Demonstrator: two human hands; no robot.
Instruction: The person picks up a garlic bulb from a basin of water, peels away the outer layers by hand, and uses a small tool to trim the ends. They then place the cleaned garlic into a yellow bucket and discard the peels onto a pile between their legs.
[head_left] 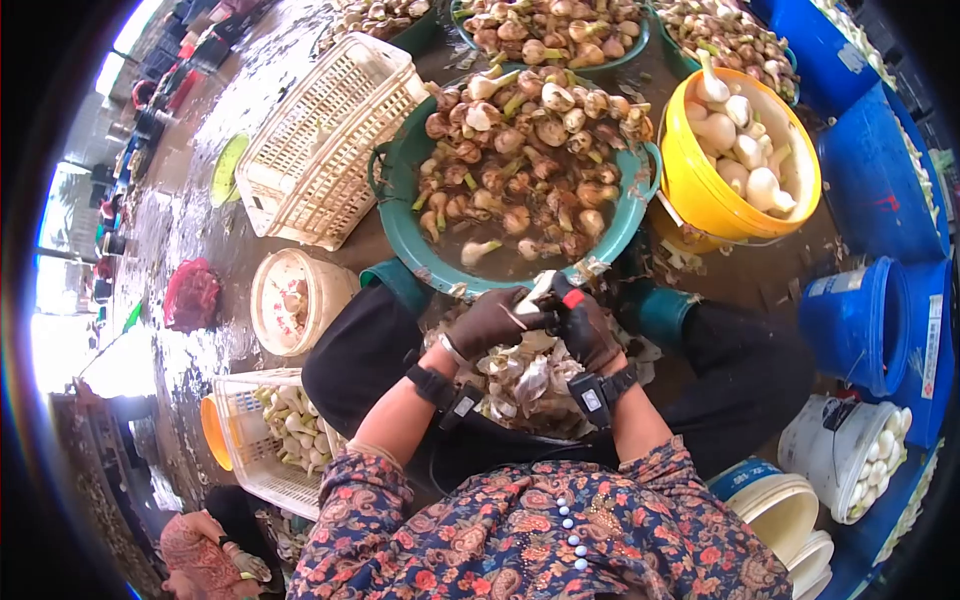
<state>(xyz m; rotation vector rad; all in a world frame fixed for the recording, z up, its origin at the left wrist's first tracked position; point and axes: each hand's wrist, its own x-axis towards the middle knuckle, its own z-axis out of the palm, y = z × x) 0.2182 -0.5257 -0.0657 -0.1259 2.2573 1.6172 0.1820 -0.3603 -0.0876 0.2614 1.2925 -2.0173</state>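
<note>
Both hands meet on one pale white bulb. The left hand, in a dark brown glove, has its fingers curled tight round the near side. The right hand, gloved the same, pinches it from the other side, thumb on top. Neither hand is open at all.

That bulb sits just off the near rim of the wide teal plastic basin, which is full of muddy, unpeeled bulbs in brown water. On the near side of the basin, in the person's lap, lies a heap of pale peelings, right under the hands.

Hard against the basin's right side stands a yellow plastic bucket holding clean white peeled bulbs. On the basin's left a white lattice plastic crate lies tilted, and nearer the person is a round cream tub. Well right of the basin stands a blue plastic bucket. A black band wraps each wrist.
</note>
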